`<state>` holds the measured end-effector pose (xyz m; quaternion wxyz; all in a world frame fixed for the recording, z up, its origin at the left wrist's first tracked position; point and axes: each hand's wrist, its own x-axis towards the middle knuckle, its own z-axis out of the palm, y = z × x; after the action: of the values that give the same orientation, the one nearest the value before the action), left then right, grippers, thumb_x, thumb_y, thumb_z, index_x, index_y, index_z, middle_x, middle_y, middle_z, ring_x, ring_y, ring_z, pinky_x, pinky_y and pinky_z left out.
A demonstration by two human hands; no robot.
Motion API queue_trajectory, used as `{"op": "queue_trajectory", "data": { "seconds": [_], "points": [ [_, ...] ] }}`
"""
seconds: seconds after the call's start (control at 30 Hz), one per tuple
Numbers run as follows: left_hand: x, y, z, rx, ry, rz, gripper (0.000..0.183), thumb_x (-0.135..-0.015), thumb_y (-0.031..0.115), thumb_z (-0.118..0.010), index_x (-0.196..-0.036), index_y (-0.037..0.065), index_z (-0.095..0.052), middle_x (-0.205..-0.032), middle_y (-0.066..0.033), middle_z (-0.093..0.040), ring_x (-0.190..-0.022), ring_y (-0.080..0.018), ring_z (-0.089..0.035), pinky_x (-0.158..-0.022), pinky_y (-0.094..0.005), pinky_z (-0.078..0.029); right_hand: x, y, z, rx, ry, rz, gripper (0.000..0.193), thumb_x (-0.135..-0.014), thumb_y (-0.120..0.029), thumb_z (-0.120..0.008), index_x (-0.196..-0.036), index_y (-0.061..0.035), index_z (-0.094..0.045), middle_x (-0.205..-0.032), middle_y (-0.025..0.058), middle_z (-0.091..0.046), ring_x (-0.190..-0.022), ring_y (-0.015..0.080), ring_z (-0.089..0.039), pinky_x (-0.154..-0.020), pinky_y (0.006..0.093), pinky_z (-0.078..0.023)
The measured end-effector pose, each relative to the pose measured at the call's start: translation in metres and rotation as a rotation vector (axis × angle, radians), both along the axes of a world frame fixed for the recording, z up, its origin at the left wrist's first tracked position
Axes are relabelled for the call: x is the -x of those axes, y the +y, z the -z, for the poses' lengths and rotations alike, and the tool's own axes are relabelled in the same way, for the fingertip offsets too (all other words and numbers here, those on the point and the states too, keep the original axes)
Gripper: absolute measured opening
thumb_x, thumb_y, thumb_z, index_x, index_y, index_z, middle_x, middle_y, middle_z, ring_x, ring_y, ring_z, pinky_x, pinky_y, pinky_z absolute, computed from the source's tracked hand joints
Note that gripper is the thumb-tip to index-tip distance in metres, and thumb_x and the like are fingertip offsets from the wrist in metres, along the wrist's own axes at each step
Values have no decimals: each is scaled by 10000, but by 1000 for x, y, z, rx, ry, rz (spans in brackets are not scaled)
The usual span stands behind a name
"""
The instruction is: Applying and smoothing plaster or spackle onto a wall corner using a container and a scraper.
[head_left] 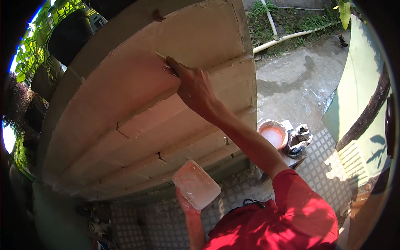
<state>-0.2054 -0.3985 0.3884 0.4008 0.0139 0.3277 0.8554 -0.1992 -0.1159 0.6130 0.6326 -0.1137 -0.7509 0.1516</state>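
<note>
Upper centre, your right hand clamps its fingers on a thin tool at the panel; lower centre, your left hand grips a tub.

The view comes from the left of two wide fisheye cameras on the person's head, looking steeply down over the red shirt at the lower edge. It faces the big panel — near enough to take up much of the left half — and takes in both hands, the right and left, close by. The concrete ground lies farther off, upper right.
</note>
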Motion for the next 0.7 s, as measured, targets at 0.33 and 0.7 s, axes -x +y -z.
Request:
{"op": "queue_trajectory", "data": {
  "seconds": [0.33, 0.7],
  "points": [
    [-9, -9, -4, 25, -26, -41, 513, -950, 488, -467, -1317, 132, -495, -1251, -60, -580, -1113, -270, -584, -934, -454, -506, -33, 45, -55, 50, -40, 495, 567, -785, 16, -495, -1343, -85, -474, -979, 242, -645, -710, 399, -638, -610, 493, -512],
    [9, -15, -10, -32, -22, 18, 507, -958, 483, -451, -1309, 119, -495, -1235, -64, -583, -1115, -266, -584, -931, -442, -512, -1, -68, -39, 240, -212, -272, 295, -745, 23, -588, -1035, -24, -611, -856, 189, -659, -623, 311, -603, -624, 415, -509]
  ]
}}
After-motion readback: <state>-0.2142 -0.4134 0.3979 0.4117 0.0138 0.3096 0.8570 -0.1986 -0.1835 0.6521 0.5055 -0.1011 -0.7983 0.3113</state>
